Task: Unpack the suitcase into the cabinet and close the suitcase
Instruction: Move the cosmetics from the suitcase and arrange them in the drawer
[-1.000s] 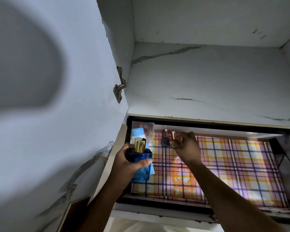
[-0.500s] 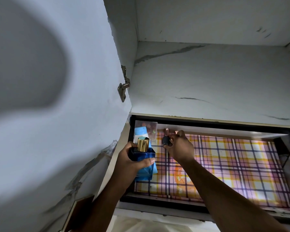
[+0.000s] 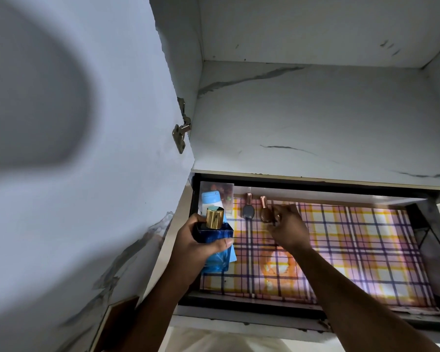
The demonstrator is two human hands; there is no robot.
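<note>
Perfume bottle, blue with a gold cap, sits upright in my left hand, fingers wrapped round its body, just over the drawer's left edge. I judge it goes beside the 2 small bottles ahead and right; my right hand, fingers curled, touches the brown 1, grip unclear.

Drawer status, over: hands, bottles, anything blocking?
Left hand grips blue perfume bottle over drawer. Right hand at brown bottle, grip unclear. Grey bottle lying beside it. Nothing blocking.
</note>
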